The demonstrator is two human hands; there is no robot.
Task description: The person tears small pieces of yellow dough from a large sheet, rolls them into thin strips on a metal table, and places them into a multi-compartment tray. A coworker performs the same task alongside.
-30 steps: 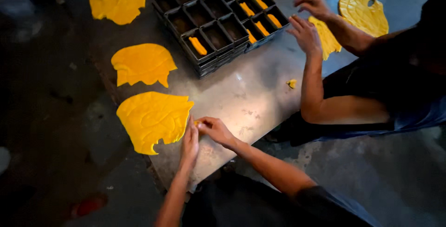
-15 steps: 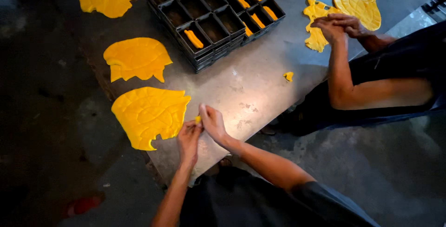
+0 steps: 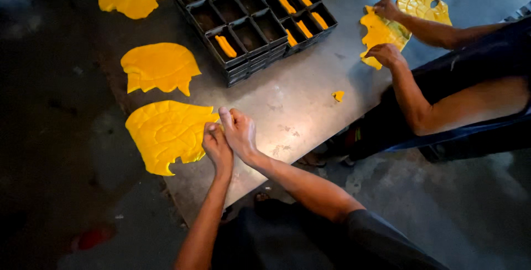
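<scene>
We are working at the right edge of the nearest yellow dough sheet, which is lying flat on the metal counter. Our left hand is clenched on that edge, and our right hand is pressing against it from the right, its grip closing on the same small pinch of dough; the piece itself is hidden between the fingers.

Risks, as we judge them:
- The sheet is thin and ragged, so pulling too hard could be tearing off more than a pinch.
- The sheet's left part is hanging past the counter's edge toward the dark floor; dragging could be sliding it off.
- A scrap is lying loose to the right of the grip and could be getting swept off.

Counts, left to right of the grip:
- Dough sheets: seven in view, three of them left of the grip.
- Baking tray: one stack, beyond the grip, of about fifteen cells.
- Dough sticks in the cells: six.
- Co-worker's hands: two, far right, on another sheet.
</scene>
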